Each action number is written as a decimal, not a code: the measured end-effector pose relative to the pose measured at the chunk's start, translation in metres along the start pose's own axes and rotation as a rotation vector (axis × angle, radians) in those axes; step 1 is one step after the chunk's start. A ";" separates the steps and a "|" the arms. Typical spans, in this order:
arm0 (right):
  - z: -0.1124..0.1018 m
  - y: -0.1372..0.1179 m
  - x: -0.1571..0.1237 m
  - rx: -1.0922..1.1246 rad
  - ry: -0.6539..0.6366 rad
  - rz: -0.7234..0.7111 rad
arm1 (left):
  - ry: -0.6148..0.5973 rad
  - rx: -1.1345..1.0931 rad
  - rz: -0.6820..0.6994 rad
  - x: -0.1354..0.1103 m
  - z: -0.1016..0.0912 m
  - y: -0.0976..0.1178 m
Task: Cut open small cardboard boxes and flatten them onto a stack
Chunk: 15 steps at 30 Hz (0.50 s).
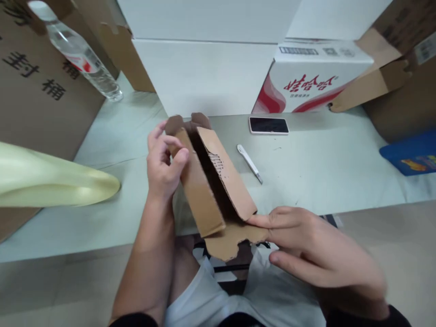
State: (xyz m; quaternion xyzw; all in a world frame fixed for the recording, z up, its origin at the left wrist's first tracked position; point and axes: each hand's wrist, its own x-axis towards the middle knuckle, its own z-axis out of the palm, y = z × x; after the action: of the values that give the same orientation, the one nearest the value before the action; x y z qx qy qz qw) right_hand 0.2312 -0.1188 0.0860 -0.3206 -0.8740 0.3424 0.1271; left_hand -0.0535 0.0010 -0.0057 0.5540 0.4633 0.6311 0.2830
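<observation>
A small brown cardboard box (pixel 231 177) lies tilted in front of me, its long top flaps parted along a dark gap. One flap has a torn, perforated patch. The near end flap (pixel 221 245) sticks out past the table edge, with a ragged rim. My left hand (pixel 166 163) holds the box's far left side, fingers curled and thumb by the long flap. At the near right corner, my right hand (pixel 306 240) grips the end flap with its outstretched fingers; the thumb stands apart. A white utility knife (pixel 250 163) lies right of the box, its blade tip showing.
Behind it are a phone (pixel 269 126), a white carton (pixel 211 77) and a red-and-white printed carton (pixel 313 81). A water bottle (pixel 81 54) stands at the back left. A pale yellow object (pixel 57 179) juts in from the left. A blue package (pixel 412 152) sits at the right.
</observation>
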 end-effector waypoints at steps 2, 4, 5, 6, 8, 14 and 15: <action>-0.004 0.005 -0.005 0.026 0.019 0.017 | 0.084 -0.142 -0.015 0.002 0.010 0.002; -0.007 0.011 -0.010 0.054 0.063 0.018 | 0.158 -0.299 -0.014 0.005 0.018 0.004; -0.008 0.016 -0.012 0.067 0.092 0.015 | 0.178 -0.332 -0.011 0.005 0.020 0.004; -0.007 0.020 -0.013 0.076 0.126 0.012 | 0.193 -0.336 -0.011 0.006 0.022 0.004; -0.004 0.030 -0.014 0.074 0.208 0.022 | 0.191 -0.279 -0.023 0.006 0.024 0.005; 0.010 0.051 -0.010 0.061 0.341 0.060 | 0.133 0.220 0.113 0.000 0.017 0.009; 0.011 0.052 -0.009 0.075 0.345 0.051 | 0.139 0.252 0.085 -0.001 0.017 0.010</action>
State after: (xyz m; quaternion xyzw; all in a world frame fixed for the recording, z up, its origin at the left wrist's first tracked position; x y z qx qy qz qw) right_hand 0.2574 -0.1014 0.0424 -0.3918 -0.8174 0.3178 0.2782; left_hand -0.0358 0.0010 0.0021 0.5592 0.5335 0.6162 0.1516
